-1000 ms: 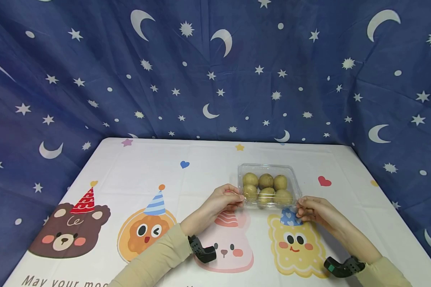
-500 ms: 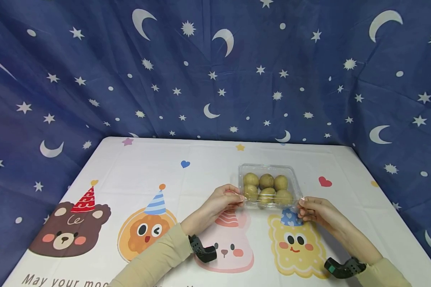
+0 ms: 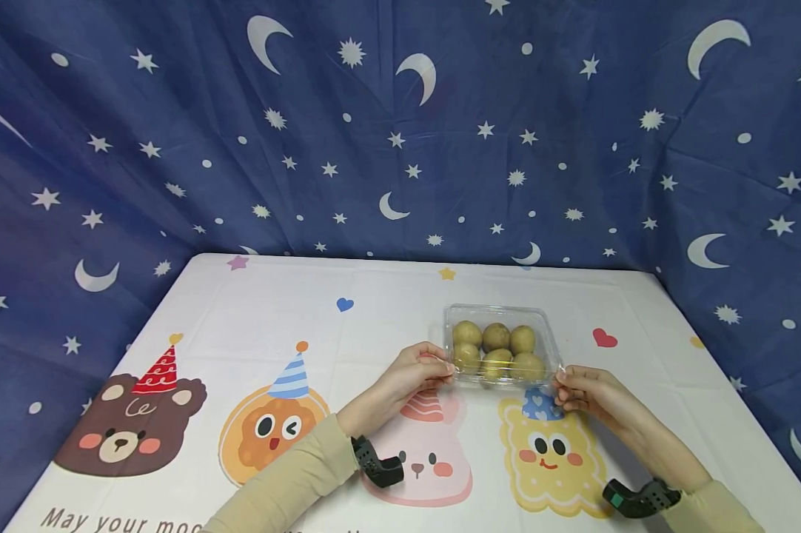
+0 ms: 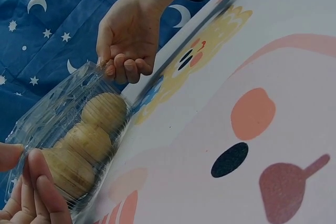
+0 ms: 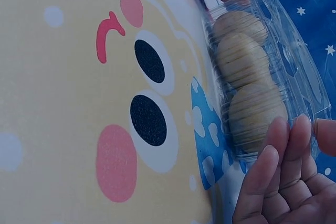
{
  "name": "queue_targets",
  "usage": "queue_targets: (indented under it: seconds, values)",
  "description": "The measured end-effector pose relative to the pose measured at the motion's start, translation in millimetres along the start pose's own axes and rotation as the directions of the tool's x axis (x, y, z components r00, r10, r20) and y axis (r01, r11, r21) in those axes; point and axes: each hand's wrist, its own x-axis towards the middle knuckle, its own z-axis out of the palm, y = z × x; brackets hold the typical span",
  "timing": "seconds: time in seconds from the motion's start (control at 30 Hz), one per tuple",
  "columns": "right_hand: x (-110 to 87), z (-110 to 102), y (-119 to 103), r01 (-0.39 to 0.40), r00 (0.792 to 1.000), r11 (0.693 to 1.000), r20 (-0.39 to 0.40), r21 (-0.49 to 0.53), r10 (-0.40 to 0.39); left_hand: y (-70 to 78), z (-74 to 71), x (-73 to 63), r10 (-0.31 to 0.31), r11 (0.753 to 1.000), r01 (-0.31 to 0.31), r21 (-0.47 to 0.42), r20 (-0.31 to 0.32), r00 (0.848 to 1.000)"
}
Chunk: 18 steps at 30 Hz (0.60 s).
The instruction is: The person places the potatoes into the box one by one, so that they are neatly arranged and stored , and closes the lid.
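Note:
A clear plastic clamshell box (image 3: 548,333) holds several round, yellow-brown fruits (image 3: 497,337) in two rows. Its near left corner is pinched between thumb and fingers of my left hand (image 3: 417,370). My right hand (image 3: 590,391) pinches the near right corner in the same way. In the left wrist view the box's ribbed side (image 4: 52,100) shows, with fruits (image 4: 86,140) behind it. From the right wrist view, thumb and fingertips (image 5: 302,129) meet at the box's rim. The kind of fruit is not certain.
The box is on a white tablecloth (image 3: 387,326) printed with a bear (image 3: 134,429), a pancake face, a rabbit and a biscuit. A dark blue curtain (image 3: 347,185) with moons and stars hangs along the table's back and sides. Each wrist wears a black strap (image 3: 377,463).
Both hands keep their grip on the box's near corners. The whole head view shifts very slightly; otherwise the box and fruits stay where they were.

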Motion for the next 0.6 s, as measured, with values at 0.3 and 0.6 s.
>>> queue_targets:
  seconds: [0.3,0.6]
  values:
    - [0.6,0.2,0.9,0.005,1.000,1.000,-0.005,0.000,-0.005,1.6,1.1,-1.6,0.005,1.000,-0.005,-0.010,0.000,1.000]
    - [0.8,0.6,1.6,0.009,1.000,1.000,-0.010,0.002,-0.009,1.8,0.8,-2.7,-0.002,1.000,0.002,-0.004,0.001,1.000]
